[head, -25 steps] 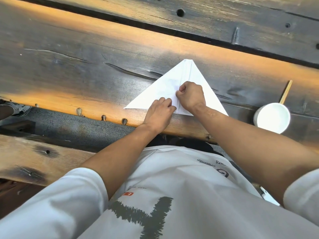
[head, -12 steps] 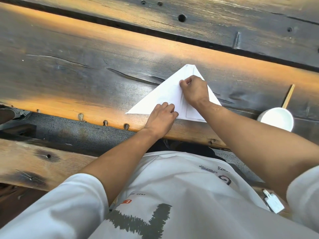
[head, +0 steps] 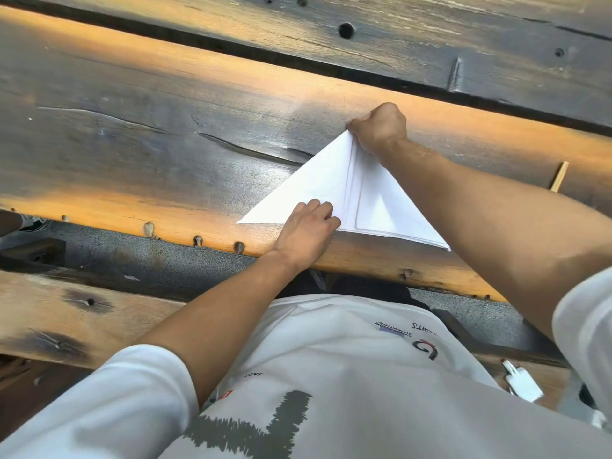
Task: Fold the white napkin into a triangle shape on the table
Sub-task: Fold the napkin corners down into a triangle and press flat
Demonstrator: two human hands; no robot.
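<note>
The white napkin [head: 318, 190] lies flat on the dark wooden table [head: 165, 154] as a triangle, its long edge along the near side and its tip pointing away from me. A crease runs from the tip down the middle. My right hand [head: 377, 129] sits at the far tip, fingers curled and pinching it. My left hand [head: 308, 230] rests on the near edge by the middle crease, fingers bent and pressing the napkin down. My right forearm covers part of the napkin's right side.
A wooden stick [head: 559, 175] pokes out at the right behind my right forearm. The table's near edge [head: 198, 233] runs just under the napkin, with a bench plank [head: 66, 313] below it. A small white tag [head: 523, 382] lies at lower right.
My right hand has slid along the middle crease from the napkin's centre to its far tip. The left hand stays at the near edge. The white cup at the right has dropped from view.
</note>
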